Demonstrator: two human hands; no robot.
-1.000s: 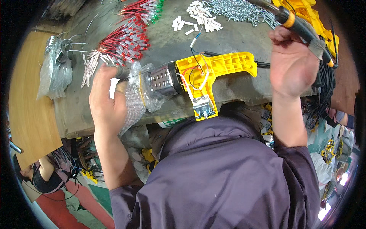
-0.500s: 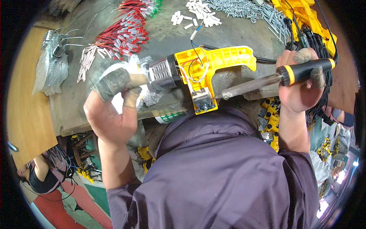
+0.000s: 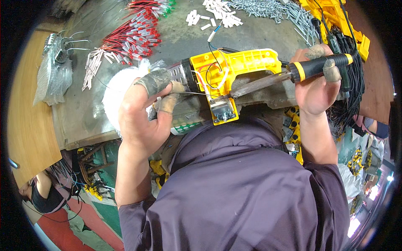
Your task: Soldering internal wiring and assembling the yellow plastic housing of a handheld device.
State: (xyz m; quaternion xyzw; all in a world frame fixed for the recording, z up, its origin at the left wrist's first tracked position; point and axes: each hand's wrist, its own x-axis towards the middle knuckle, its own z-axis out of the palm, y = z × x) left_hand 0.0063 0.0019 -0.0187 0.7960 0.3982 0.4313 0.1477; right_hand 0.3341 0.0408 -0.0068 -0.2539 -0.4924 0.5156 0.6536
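Right hand (image 3: pixel 318 90) clamps soldering iron (image 3: pixel 293 74) at frame centre-right, tip on yellow tool housing (image 3: pixel 234 71); left hand (image 3: pixel 144 113) pinches thin wire (image 3: pixel 197 93).

Bright, even overhead light, sharp at centre.
Soft shadows lie under things on the worktop (image 3: pixel 83 113); fisheye bends its edges, black vignette rings the corners.
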